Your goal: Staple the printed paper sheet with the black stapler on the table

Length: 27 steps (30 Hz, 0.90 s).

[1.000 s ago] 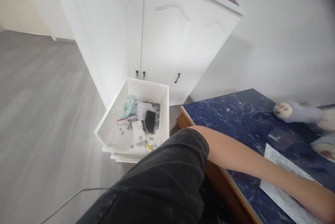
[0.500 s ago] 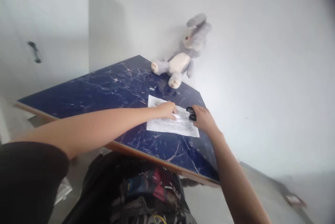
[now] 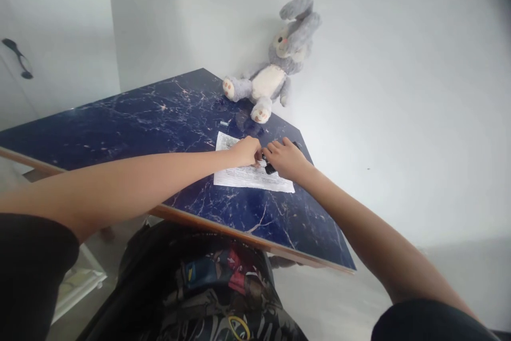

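Both my hands meet over a printed sheet of paper (image 3: 243, 176) lying on the dark blue marbled table (image 3: 159, 117). My left hand (image 3: 246, 150) is closed, its fingers pinched on something too small to make out. My right hand (image 3: 285, 158) is curled over a small black object (image 3: 270, 168) that rests on the paper. The two hands touch or nearly touch at the fingertips.
A grey plush rabbit (image 3: 275, 67) sits at the table's far edge against the white wall. A white cabinet with a black handle (image 3: 18, 59) stands at the left. A white basket (image 3: 80, 282) shows low at the left.
The view swung from the basket and cabinet to the table. My right hand slid left with the black object until it met my left hand over the paper.
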Each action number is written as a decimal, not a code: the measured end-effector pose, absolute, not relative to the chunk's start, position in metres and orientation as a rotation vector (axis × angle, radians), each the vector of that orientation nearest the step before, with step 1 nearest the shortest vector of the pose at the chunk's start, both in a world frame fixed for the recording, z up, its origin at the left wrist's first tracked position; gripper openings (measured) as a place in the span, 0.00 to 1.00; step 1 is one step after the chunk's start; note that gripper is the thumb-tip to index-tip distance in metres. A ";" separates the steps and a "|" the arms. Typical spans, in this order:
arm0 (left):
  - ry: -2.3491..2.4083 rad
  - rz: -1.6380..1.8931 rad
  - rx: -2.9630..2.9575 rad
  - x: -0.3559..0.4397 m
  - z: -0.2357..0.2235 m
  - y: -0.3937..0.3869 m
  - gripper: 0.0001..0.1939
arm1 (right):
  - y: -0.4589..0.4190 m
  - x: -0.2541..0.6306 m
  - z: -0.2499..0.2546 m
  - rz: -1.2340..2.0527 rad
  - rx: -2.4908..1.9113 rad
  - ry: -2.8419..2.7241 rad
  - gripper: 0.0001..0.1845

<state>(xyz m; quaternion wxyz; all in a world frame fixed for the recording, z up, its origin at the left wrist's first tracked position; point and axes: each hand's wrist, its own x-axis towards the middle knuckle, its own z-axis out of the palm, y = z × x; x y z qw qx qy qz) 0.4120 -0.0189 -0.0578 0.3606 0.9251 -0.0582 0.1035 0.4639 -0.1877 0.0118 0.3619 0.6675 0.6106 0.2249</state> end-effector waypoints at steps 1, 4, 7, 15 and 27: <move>-0.158 0.247 2.375 0.411 -0.055 -0.016 0.11 | -0.185 0.464 0.011 0.561 1.702 1.575 0.14; -0.161 0.169 2.340 0.409 -0.048 -0.007 0.18 | -0.180 0.467 0.008 0.500 1.677 1.564 0.14; -0.100 0.215 2.357 0.409 -0.045 -0.004 0.27 | -0.180 0.469 0.007 0.457 1.668 1.549 0.13; -0.062 0.359 2.425 0.410 -0.045 -0.012 0.20 | -0.179 0.459 0.004 0.478 1.615 1.525 0.13; -0.068 0.302 2.427 0.411 -0.045 -0.011 0.22 | -0.174 0.454 -0.012 0.492 1.694 1.454 0.18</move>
